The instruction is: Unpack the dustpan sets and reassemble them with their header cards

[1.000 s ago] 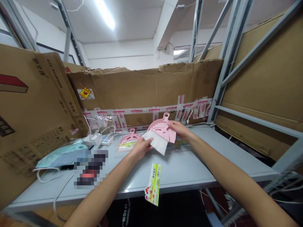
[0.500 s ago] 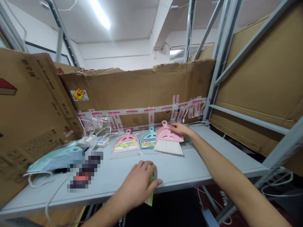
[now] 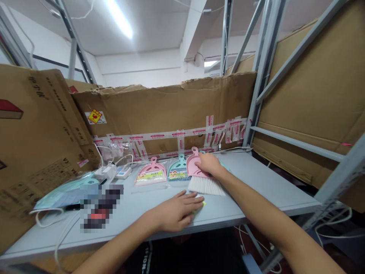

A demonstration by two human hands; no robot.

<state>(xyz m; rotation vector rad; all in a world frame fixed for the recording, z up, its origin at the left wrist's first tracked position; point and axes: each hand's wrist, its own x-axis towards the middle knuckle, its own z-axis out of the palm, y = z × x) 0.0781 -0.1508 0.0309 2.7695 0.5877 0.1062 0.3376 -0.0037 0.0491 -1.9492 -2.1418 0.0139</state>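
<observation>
My left hand [image 3: 178, 212] lies flat near the shelf's front edge, fingers stretched out over a yellow-green card [image 3: 200, 204] that is mostly hidden beneath it. My right hand [image 3: 209, 164] is closed on the pink dustpan [image 3: 194, 161], which has a white-bristled brush [image 3: 205, 185] at its lower side. Part of a teal piece shows behind that hand. To the left stand a bagged teal dustpan set [image 3: 179, 169] and, beside it, a bagged pink dustpan set [image 3: 151, 173].
On the grey shelf [image 3: 256, 182], a bagged teal item [image 3: 68, 192], white power adapters [image 3: 122, 172] with cables and a pixelated dark object [image 3: 104, 207] lie at left. A taped cardboard wall [image 3: 171, 110] runs along the back. Metal posts rise at right.
My left hand has moved slightly right and flattened over the card, covering more of it. My right hand has shifted left over the pink dustpan, and the brush now sits slightly lower.
</observation>
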